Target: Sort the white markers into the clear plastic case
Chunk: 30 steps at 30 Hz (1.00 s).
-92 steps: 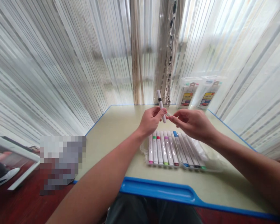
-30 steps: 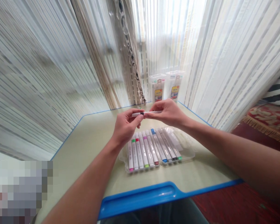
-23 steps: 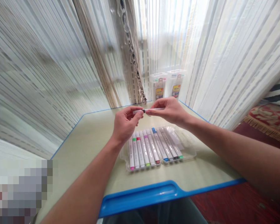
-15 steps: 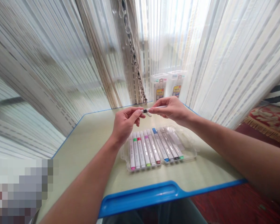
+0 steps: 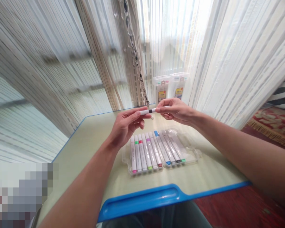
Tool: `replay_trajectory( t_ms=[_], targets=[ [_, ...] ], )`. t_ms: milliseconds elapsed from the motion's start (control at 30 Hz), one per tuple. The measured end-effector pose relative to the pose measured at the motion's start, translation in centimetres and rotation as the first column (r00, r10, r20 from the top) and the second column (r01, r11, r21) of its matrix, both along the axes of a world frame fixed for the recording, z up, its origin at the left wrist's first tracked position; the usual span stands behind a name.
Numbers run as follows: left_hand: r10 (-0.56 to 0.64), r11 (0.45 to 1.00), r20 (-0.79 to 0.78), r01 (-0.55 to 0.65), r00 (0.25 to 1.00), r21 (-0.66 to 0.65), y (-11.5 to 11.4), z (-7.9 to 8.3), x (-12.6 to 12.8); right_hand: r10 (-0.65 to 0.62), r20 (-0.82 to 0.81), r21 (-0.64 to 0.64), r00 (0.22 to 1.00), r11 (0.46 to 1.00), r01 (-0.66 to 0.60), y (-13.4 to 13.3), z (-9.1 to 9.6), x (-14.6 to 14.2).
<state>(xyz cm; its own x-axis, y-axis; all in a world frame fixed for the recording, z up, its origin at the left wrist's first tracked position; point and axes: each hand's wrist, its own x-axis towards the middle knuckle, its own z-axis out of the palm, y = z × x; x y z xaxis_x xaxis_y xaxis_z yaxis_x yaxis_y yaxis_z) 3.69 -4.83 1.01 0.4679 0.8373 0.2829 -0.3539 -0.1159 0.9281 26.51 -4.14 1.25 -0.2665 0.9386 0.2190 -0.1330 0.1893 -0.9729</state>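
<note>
A white marker with a dark band is held nearly level above the far part of the table. My left hand pinches its left end between thumb and fingers. Around its right end my right hand is closed, hiding much of that part. Below both hands lies an opened clear plastic case, with several white markers side by side in its left half. A few more markers, one with a blue cap, rest in its right half.
Two clear marker boxes with yellow labels stand at the far edge, against string curtains. The pale table has a blue rim with a moulded groove in front. Patterned cloth lies at the right.
My left hand has shifted slightly left along the marker, and its fingers have straightened somewhat. More of the marker's white left part now shows. My right hand stays nearly in place.
</note>
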Motion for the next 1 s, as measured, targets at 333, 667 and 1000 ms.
replay_trajectory(
  t_ms=[333, 667, 1000],
  targets=[
    [-0.067, 0.996, 0.049, 0.069, 0.997, -0.055, 0.13, -0.09, -0.15, 0.048, 0.002, -0.017, 0.999, 0.999, -0.048, -0.24, 0.27, -0.06],
    [0.04, 0.999, -0.007, -0.04, 0.999, -0.02, -0.12, 0.18, 0.16, 0.008, -0.009, -0.004, 1.0, 1.0, -0.008, -0.18, 0.06, -0.08],
    [0.194, 0.978, -0.1, -0.185, 0.976, 0.093, 0.47, -0.68, 0.59, -0.07, 0.107, 0.116, 0.992, 0.992, 0.058, -0.58, 0.03, -0.6]
  ],
)
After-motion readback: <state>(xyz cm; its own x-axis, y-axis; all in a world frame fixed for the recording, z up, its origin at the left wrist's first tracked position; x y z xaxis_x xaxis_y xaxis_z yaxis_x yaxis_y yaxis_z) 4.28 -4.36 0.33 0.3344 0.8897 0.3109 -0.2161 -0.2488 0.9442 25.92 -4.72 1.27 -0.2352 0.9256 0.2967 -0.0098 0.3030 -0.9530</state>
